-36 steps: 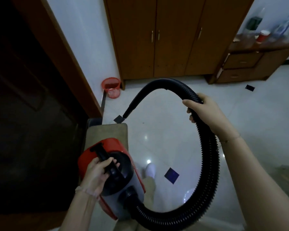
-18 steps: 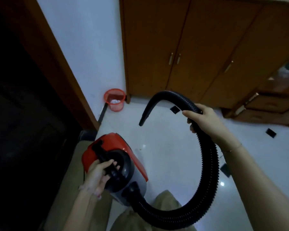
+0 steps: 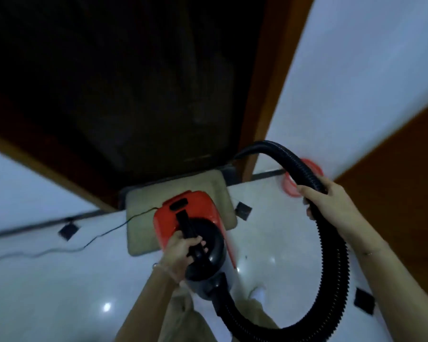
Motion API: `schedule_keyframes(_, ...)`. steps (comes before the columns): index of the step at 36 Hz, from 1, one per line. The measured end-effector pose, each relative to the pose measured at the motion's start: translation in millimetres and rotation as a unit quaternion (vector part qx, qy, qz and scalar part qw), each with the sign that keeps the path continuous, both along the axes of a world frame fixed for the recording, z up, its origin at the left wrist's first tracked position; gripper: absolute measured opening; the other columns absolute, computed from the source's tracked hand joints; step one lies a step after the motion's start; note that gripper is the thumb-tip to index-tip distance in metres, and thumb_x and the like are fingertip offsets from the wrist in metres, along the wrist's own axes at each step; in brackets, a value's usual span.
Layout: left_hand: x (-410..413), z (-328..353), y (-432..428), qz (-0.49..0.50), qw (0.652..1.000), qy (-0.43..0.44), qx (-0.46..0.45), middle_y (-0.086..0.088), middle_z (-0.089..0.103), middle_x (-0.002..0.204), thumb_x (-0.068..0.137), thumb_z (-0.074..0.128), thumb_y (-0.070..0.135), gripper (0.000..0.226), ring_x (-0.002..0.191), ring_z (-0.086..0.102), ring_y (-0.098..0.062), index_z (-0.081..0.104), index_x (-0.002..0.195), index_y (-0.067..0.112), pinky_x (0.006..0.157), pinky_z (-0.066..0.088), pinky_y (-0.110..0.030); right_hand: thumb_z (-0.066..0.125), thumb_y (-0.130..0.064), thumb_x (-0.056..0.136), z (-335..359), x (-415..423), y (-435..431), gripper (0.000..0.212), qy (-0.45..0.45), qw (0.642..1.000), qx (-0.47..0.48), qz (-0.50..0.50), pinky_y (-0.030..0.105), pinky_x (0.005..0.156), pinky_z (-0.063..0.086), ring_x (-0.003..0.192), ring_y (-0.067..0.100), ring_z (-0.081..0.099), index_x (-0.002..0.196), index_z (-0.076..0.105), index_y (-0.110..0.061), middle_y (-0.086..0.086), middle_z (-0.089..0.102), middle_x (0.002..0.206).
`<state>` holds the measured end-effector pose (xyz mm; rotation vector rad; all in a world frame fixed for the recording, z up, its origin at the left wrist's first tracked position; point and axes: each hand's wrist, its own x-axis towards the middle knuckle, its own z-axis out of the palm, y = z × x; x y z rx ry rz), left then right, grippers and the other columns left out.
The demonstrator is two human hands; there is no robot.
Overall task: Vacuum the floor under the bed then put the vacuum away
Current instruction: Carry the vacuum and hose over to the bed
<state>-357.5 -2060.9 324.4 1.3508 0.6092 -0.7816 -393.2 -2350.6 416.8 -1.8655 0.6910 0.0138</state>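
Both hands were closed: left hand (image 3: 181, 253) gripped the vacuum (image 3: 195, 233) handle above the mat (image 3: 218, 191), right hand (image 3: 331, 206) held the hose (image 3: 336, 257) beside what looked like a red bin (image 3: 290, 186).

A glossy white tiled floor (image 3: 59, 292) carries a beige mat (image 3: 143, 213) and a thin black cord (image 3: 59, 250).

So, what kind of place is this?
Probably a room in a home, near a dark doorway. Signs: a glossy tiled floor, a doormat at the threshold, and a small red wastebasket against the white wall.
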Motion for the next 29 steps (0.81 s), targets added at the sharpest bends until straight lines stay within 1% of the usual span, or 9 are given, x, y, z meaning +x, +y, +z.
schedule_keyframes(2, -23.9, 1.3, -6.7, 0.046, 0.999, -0.015, 0.003, -0.013, 0.059, 0.08, 0.088, 0.056, -0.005, 0.005, 0.071, 0.061, -0.021, 0.056, 0.092, -0.002, 0.054, 0.057, -0.024, 0.061, -0.016, 0.088, 0.4, 11.9, -8.0, 0.01, 0.0, 0.998, 0.003, 0.067, 0.021, 0.04, 0.043, 0.04, 0.015, 0.05, 0.098, 0.059, -0.015, 0.011, 0.053, 0.066)
schedule_keyframes(4, -44.1, 4.6, -14.6, 0.121, 0.992, -0.015, -0.009, -0.013, 0.054, 0.076, 0.088, 0.054, -0.007, 0.007, 0.068, 0.059, -0.022, 0.052, 0.088, -0.001, 0.053, 0.057, -0.025, 0.062, -0.019, 0.087, 1.4, 22.8, -12.4, 0.005, -0.003, 0.991, 0.009, 0.134, 0.028, 0.046, 0.044, 0.041, 0.017, 0.05, 0.089, 0.059, -0.016, 0.011, 0.053, 0.063)
schedule_keyframes(8, -88.2, 10.0, -29.8, 0.235, 0.971, -0.027, -0.034, -0.012, 0.048, 0.07, 0.087, 0.051, -0.011, 0.02, 0.066, 0.054, -0.021, 0.046, 0.076, 0.004, 0.053, 0.057, -0.026, 0.06, -0.018, 0.09, 3.1, 33.7, -9.8, 0.015, 0.004, 0.975, 0.035, 0.221, 0.024, 0.038, 0.042, 0.047, 0.02, 0.049, 0.105, 0.058, -0.018, 0.01, 0.052, 0.067)
schedule_keyframes(12, -135.1, 15.1, -41.9, 0.316, 0.948, -0.018, -0.021, -0.013, 0.05, 0.073, 0.087, 0.053, -0.011, 0.018, 0.067, 0.056, -0.021, 0.045, 0.081, 0.004, 0.053, 0.058, -0.028, 0.06, -0.019, 0.09, -1.4, 23.9, -4.4, 0.021, 0.01, 0.954, 0.036, 0.297, 0.03, 0.047, 0.044, 0.05, 0.021, 0.051, 0.111, 0.057, -0.016, 0.011, 0.054, 0.069)
schedule_keyframes(16, -191.5, 15.7, -57.0, 0.368, 0.93, -0.009, -0.002, -0.015, 0.051, 0.074, 0.087, 0.053, -0.012, 0.016, 0.065, 0.056, -0.022, 0.046, 0.086, 0.003, 0.052, 0.056, -0.029, 0.061, -0.021, 0.09, -7.1, -6.0, -5.6, 0.02, 0.01, 0.934, 0.037, 0.355, 0.032, 0.048, 0.044, 0.05, 0.021, 0.052, 0.11, 0.059, -0.018, 0.011, 0.055, 0.069)
schedule_keyframes(19, -239.5, 7.8, -70.3, 0.387, 0.922, -0.002, -0.002, -0.017, 0.054, 0.083, 0.087, 0.055, -0.009, 0.017, 0.069, 0.058, -0.023, 0.048, 0.098, 0.001, 0.055, 0.057, -0.03, 0.062, -0.023, 0.09, -14.9, -37.5, -9.3, 0.023, 0.016, 0.922, 0.035, 0.385, 0.031, 0.048, 0.045, 0.049, 0.02, 0.053, 0.112, 0.058, -0.023, 0.011, 0.055, 0.07)
schedule_keyframes(22, -285.4, -4.5, -87.2, 0.409, 0.912, -0.008, -0.01, -0.016, 0.054, 0.083, 0.087, 0.055, -0.009, 0.02, 0.07, 0.059, -0.022, 0.046, 0.102, 0.001, 0.058, 0.058, -0.031, 0.062, -0.023, 0.089, -24.9, -74.8, -16.2, 0.021, 0.018, 0.907, 0.031, 0.419, 0.03, 0.048, 0.046, 0.044, 0.017, 0.053, 0.109, 0.06, -0.018, 0.01, 0.055, 0.067)
schedule_keyframes(26, -335.7, -9.8, -115.7, 0.44, 0.898, 0.003, -0.023, -0.015, 0.053, 0.082, 0.088, 0.051, -0.011, 0.016, 0.069, 0.057, -0.021, 0.046, 0.097, 0.002, 0.051, 0.057, -0.026, 0.062, -0.02, 0.089, -33.7, -126.8, -28.3, 0.019, 0.025, 0.887, 0.029, 0.46, 0.03, 0.049, 0.046, 0.048, 0.017, 0.053, 0.107, 0.058, -0.017, 0.011, 0.054, 0.068)
schedule_keyframes(29, -367.3, -16.9, -135.0, 0.44, 0.897, 0.022, -0.024, -0.015, 0.053, 0.082, 0.09, 0.049, -0.01, 0.019, 0.068, 0.056, -0.022, 0.045, 0.104, 0.002, 0.048, 0.056, -0.023, 0.062, -0.019, 0.089, -41.0, -156.2, -38.7, 0.018, 0.037, 0.883, 0.027, 0.467, 0.031, 0.051, 0.045, 0.051, 0.02, 0.052, 0.106, 0.057, -0.02, 0.01, 0.054, 0.07)
